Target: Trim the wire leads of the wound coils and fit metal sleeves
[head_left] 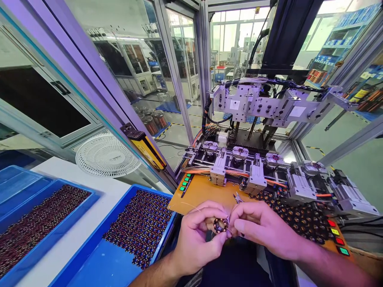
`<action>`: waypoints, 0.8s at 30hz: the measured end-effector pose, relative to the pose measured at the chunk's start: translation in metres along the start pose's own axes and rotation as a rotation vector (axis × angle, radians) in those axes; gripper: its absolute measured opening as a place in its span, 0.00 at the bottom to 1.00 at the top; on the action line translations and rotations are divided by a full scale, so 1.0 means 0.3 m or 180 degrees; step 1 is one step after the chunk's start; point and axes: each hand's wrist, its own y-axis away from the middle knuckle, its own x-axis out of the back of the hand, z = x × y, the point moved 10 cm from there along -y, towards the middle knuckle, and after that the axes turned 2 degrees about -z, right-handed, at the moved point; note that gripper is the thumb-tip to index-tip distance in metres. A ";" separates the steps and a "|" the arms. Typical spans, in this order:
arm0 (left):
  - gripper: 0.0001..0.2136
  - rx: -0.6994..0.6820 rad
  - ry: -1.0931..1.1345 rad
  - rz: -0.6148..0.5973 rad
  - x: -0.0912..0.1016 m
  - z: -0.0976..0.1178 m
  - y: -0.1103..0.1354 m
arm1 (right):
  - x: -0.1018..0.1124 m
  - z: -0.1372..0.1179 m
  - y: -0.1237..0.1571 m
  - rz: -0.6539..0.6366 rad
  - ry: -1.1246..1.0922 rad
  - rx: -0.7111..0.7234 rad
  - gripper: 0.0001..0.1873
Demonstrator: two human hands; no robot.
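Note:
Between the thumb and fingers of my left hand (201, 233) is a small ring-shaped wound stator (220, 225), its open centre facing me. Thin loose wires stick out from it on both sides. At its right edge, the fingertips of my right hand (263, 228) are pinched together around a thin wire; the exact grip is partly hidden by the fingers. Just beyond my right hand, a pair of cutting nippers (237, 197) lies on the orange bench top (206, 193), its handles out of sight.
Many stators (299, 217) lie on the bench at right, near coloured buttons (340, 241). A winding machine (254, 163) stands behind. At left are blue trays (89, 275) of stators, a white fan (108, 156) and a yellow sensor bar (146, 150) on the frame.

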 end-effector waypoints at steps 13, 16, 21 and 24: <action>0.20 -0.0343 -0.0443 0.0105 0.004 0.042 0.009 | -0.016 -0.066 0.051 0.0625 0.1003 0.0761 0.12; 0.21 -0.0465 -0.0628 0.0119 0.001 0.057 0.012 | -0.020 -0.089 0.067 0.0759 0.1055 0.0978 0.10; 0.22 -0.0452 -0.0600 0.0081 -0.004 0.055 0.013 | -0.014 -0.075 0.067 0.0789 0.1073 0.0853 0.11; 0.20 -0.0424 -0.0545 0.0050 -0.007 0.050 0.013 | -0.015 -0.068 0.065 0.0758 0.1137 0.0800 0.12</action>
